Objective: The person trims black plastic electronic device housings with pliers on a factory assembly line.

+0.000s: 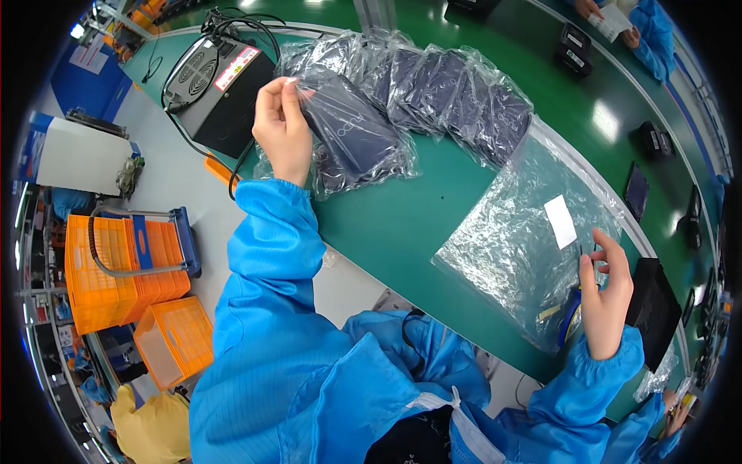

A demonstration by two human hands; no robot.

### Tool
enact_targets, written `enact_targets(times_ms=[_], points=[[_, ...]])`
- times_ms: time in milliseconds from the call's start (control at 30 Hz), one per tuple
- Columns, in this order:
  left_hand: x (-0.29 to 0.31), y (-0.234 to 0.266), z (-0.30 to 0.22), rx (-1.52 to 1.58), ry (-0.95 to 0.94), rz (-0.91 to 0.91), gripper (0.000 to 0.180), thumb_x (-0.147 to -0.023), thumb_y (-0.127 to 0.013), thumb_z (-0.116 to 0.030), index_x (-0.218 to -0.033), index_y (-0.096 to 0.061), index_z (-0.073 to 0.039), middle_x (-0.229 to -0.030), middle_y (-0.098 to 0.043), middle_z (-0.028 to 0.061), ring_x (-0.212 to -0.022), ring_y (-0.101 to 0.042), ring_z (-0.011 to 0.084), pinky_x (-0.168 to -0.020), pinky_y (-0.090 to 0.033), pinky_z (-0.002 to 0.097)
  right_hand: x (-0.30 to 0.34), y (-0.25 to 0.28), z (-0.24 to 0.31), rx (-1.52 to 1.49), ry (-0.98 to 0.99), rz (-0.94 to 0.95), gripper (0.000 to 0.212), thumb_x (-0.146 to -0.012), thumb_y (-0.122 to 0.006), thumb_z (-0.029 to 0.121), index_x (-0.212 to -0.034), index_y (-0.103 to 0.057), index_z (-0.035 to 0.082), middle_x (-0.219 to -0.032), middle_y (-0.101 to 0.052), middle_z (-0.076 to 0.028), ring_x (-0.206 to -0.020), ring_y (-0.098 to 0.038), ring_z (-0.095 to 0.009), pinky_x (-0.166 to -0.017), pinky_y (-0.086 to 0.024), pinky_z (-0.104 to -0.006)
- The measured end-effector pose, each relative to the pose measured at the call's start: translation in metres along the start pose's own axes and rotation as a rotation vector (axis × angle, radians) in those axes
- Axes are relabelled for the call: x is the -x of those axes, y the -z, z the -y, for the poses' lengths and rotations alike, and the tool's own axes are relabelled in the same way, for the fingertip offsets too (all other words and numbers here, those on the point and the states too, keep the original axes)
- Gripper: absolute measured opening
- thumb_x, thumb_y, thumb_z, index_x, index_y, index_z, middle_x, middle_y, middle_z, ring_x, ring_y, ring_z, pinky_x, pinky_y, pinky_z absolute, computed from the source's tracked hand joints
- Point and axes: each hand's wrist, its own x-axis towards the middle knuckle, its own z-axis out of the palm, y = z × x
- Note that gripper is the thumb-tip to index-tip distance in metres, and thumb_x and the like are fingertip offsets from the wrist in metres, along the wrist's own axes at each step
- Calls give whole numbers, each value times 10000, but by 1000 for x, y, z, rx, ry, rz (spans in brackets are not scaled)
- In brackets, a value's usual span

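My left hand [284,127] pinches the upper corner of a clear plastic bag [352,124] with a flat dark item inside. This bag lies tilted over other bagged dark items [332,172]. To its right, a row of similar bagged items [464,97] overlaps along the table's far side. My right hand [607,290] is curled over a large clear plastic sheet or bag [510,240]. A hand tool with blue and yellow handles [570,319] runs along its thumb, and a thin dark tip shows by the fingertips. A blank white slip [560,222] lies on the plastic.
A black power-supply box [224,97] with cables stands at the far left of the green table [386,224]. A black case [654,313] sits right of my right hand. Orange crates [127,263] stand on the floor at left. Another person's hands hold papers [610,22] beyond the green conveyor.
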Motion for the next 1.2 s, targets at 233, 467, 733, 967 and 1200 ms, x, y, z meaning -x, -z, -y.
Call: enact_targets(times_ms=[233,467,733,967,1200], points=[[10,-17,-56,206,-89,-189,137,-951,-439,-125,-983,-497,-5,-778,-573,41,-716,-527,78,-678,-418,193,33,-13,46,-212,170,123,294,-745,-616,1,-1036,-588,-20,-958,-605,-175,-871,-595,-289,-793,-458,-332],[85,-56,-107,760,532,-17,181,-971,-401,-186,-970,-502,-36,-810,-541,16,-762,-496,84,-750,-419,228,43,-60,55,-679,183,274,599,-740,-721,169,-1214,-431,-53,-957,-608,-178,-782,-604,-258,-687,-485,-323],[140,-62,-102,701,1020,367,137,-950,-415,-155,-970,-508,-57,-917,-566,37,-833,-542,99,-748,-435,243,48,-41,33,-705,-208,274,211,-878,-575,166,-789,-621,-21,-544,-579,-72,-457,-544,-129,-445,-404,-266],[127,-47,-103,705,1321,951,442,-896,-451,-280,-1225,-436,15,-1135,-554,128,-1007,-558,201,-869,-444,333,48,-14,29,-727,-168,283,289,-902,-520,133,-660,-585,-11,-517,-541,-49,-460,-498,-97,-440,-357,-243],[125,-40,-101,927,1360,1120,483,-918,-448,-297,-1284,-390,13,-1181,-536,111,-1037,-550,190,-891,-441,336,37,-19,36,-956,143,196,234,-909,-406,108,-769,-555,-6,-1075,-498,-170,-869,-504,-173,-771,-392,-261]])
